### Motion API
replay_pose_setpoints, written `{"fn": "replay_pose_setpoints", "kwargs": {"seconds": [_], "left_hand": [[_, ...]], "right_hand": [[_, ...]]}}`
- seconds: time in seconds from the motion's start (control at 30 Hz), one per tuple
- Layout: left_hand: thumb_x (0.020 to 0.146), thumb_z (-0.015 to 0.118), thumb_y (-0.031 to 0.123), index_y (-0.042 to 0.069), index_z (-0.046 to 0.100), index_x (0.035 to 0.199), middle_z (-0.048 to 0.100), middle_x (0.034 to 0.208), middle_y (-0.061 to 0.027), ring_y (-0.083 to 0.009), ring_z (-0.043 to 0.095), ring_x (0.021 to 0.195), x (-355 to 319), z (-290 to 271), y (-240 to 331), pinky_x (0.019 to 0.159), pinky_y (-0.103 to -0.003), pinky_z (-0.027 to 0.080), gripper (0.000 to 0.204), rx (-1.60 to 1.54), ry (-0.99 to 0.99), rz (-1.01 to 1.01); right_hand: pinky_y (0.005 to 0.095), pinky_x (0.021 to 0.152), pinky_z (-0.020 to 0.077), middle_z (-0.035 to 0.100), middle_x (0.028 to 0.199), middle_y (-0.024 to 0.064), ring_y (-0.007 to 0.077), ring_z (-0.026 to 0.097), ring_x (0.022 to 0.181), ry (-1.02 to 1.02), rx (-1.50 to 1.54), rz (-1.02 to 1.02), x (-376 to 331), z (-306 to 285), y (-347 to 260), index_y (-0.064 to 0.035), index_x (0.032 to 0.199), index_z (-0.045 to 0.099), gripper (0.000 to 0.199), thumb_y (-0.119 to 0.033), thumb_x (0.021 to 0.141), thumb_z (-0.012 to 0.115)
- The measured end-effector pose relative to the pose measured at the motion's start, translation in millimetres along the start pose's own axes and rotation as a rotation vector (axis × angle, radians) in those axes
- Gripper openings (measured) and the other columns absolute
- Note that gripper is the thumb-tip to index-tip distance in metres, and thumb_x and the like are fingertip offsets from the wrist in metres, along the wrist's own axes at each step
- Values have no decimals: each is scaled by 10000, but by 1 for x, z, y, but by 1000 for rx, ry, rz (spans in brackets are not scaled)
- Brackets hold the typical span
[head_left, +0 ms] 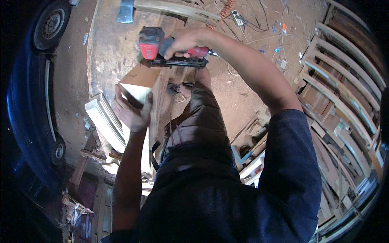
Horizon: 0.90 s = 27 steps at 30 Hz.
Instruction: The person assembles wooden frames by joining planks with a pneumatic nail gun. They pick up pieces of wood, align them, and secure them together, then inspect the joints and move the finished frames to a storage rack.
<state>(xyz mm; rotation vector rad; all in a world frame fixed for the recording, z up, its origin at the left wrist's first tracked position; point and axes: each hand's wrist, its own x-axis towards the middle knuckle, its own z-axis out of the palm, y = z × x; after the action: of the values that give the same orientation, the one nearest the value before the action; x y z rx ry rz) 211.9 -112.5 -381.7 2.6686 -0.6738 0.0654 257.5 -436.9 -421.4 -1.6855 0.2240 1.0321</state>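
Note:
A red and black nail gun (149, 50) is in my right hand (183, 41), with the fingers wrapped round its grip. Its dark magazine runs to the right, and its nose end is at the far edge of a wooden box-like piece (142, 77). Whether the nose touches the wood I cannot tell. My left hand (133, 113) grips the near end of this piece, thumb on the right side and fingers on the left. The side facing me is pale and brightly lit, while the top is brown. Beneath it is a worn wooden workbench (106, 48).
An axe head (125, 11) and a curved wooden piece (178, 9) lie at the bench's far end. White moulded strips (106, 121) lean left of my hand. A blue car (30, 109) stands far left. Wooden frames (344, 81) are stacked right. Cables and a power strip (237, 18) lie on the ground.

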Motion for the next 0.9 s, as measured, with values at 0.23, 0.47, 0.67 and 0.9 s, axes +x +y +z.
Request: {"fn": "replay_pose_setpoints", "kwargs": {"seconds": [0.23, 0.47, 0.67, 0.9], "left_hand": [[764, 820, 570, -30, 384, 1515, 589, 1215, -244, -422, 567, 1123, -6, 6, -2, 984, -529, 430, 1055, 106, -1, -33], [761, 829, 553, -37, 371, 1517, 574, 1168, -254, -438, 561, 1082, -4, 2, 2, 972, -542, 425, 1063, 57, -52, -121], [772, 845, 502, -71, 373, 1503, 567, 1148, -240, -418, 552, 1055, -3, -2, 9, 945, -503, 417, 1042, 3, -31, -70], [747, 840, 538, -71, 386, 1494, 562, 1237, -253, -433, 545, 1113, 3, -5, 11, 992, -510, 410, 1066, -17, 51, 20]], "right_hand": [[303, 476, 462, 538, 683, 14, 139, 528, 504, 73, 297, 63, -12, 9, 24, -53, 883, 635, 286, -278, 777, 776], [306, 490, 478, 524, 638, -1, 134, 519, 486, -98, 493, 49, 3, -5, 60, -102, 805, 590, 248, -302, 818, 736], [367, 469, 497, 522, 590, 2, 155, 538, 466, -179, 487, 160, -1, -10, 38, -118, 716, 557, 283, -315, 804, 741], [360, 448, 487, 523, 614, 6, 150, 544, 465, -242, 472, 258, 22, -19, 39, -108, 784, 585, 197, -242, 827, 723]]}}
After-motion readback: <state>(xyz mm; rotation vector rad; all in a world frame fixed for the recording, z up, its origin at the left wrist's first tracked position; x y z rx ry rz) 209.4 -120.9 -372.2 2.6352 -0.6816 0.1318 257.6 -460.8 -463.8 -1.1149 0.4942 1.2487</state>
